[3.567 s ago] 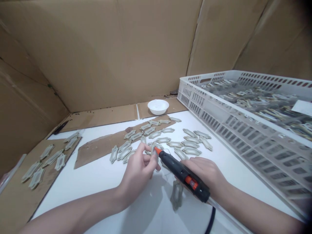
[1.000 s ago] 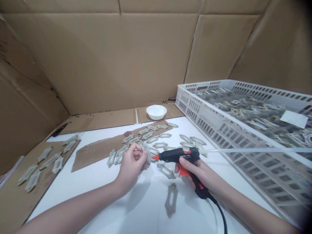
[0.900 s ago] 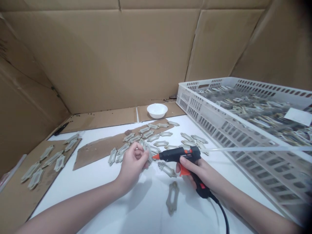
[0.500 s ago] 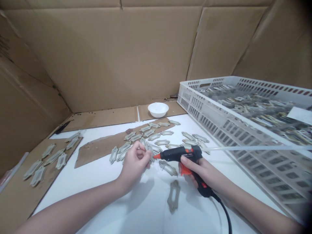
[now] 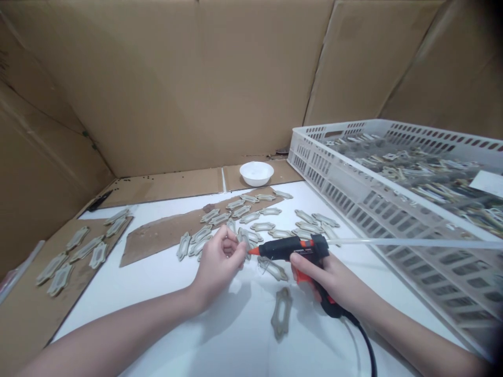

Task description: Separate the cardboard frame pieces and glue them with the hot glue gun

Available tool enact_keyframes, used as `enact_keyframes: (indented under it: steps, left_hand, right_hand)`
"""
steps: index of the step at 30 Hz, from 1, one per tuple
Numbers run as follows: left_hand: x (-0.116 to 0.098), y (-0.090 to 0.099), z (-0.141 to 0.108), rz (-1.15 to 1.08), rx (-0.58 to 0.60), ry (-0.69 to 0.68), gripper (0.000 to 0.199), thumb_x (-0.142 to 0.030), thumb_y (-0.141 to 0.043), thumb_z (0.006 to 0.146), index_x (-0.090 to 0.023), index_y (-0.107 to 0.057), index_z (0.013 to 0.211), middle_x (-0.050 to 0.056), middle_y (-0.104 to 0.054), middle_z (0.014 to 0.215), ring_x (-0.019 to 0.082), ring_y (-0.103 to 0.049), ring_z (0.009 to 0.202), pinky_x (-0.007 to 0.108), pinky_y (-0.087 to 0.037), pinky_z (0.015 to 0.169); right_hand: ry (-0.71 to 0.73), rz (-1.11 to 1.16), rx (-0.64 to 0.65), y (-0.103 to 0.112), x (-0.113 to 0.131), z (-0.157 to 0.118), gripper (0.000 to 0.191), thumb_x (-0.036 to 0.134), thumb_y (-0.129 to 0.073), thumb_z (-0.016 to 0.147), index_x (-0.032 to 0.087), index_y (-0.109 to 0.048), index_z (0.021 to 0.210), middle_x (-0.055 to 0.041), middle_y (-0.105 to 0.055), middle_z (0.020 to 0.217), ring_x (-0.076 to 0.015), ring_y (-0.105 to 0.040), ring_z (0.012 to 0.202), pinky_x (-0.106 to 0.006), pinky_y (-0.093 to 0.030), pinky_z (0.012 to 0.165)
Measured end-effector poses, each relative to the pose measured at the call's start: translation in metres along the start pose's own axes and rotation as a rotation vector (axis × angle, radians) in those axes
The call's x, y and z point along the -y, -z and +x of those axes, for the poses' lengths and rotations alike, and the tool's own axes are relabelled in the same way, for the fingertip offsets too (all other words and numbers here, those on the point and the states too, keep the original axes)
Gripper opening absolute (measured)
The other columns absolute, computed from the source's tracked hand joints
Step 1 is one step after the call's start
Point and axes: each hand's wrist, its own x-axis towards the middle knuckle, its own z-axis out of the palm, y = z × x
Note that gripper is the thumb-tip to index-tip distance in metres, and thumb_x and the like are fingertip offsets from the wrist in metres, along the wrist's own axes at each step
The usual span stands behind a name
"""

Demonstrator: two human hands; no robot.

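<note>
Just pinching a scalloped plate (image 5: 243, 243) between left hand (image 5: 218, 270) fingertips, clenching a hot glue gun (image 5: 286, 248) alongside in the right hand (image 5: 328, 283).

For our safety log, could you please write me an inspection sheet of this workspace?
Surface: white board with a cardboard strip on it.
Job's things: beige frame pieces spread about; hot glue gun with a clear glue stick.
Clutter: dark tool at the far left.
Hands: left hand holds one frame piece by the nozzle; right hand grips the gun.
Cables: black cord trails from the gun.
Surroundings: cardboard walls, white bowl, perforated white crate.
</note>
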Motion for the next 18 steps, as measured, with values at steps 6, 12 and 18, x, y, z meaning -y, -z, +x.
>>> enact_keyframes:
  steps: [6, 12, 18]
  left_hand:
    - [-0.0006, -0.0002, -0.0005, 0.031, -0.001, -0.007, 0.019, -0.03, -0.05, 0.075, -0.02, -0.037, 0.068, -0.005, -0.049, 0.051, 0.01, -0.05, 0.047, 0.019, -0.037, 0.049]
    - [0.0007, -0.0004, 0.0005, 0.053, 0.007, -0.02, 0.017, -0.028, -0.05, 0.075, -0.02, -0.036, 0.068, -0.005, -0.048, 0.051, 0.009, -0.049, 0.047, 0.019, -0.036, 0.048]
    - [0.0009, -0.0006, 0.0003, 0.066, 0.021, -0.014, 0.019, -0.03, -0.049, 0.076, -0.02, -0.035, 0.068, -0.006, -0.048, 0.052, 0.009, -0.05, 0.047, 0.019, -0.036, 0.049]
  right_hand:
    - [-0.039, -0.013, -0.037, -0.0015, 0.0055, -0.0044, 0.037, 0.052, -0.045, 0.074, 0.018, -0.046, 0.06, 0.005, -0.04, 0.039, -0.0089, -0.039, 0.037, -0.02, -0.031, 0.037]
    - [-0.06, -0.031, -0.045, -0.0021, 0.0074, -0.0059, 0.037, 0.053, -0.045, 0.074, 0.018, -0.044, 0.061, 0.0049, -0.04, 0.041, -0.0086, -0.04, 0.039, -0.02, -0.032, 0.039]
    - [-0.093, -0.053, -0.06, -0.0014, 0.0087, -0.0069, 0.038, 0.053, -0.046, 0.073, 0.018, -0.044, 0.06, 0.0041, -0.041, 0.041, -0.0094, -0.04, 0.04, -0.021, -0.033, 0.039]
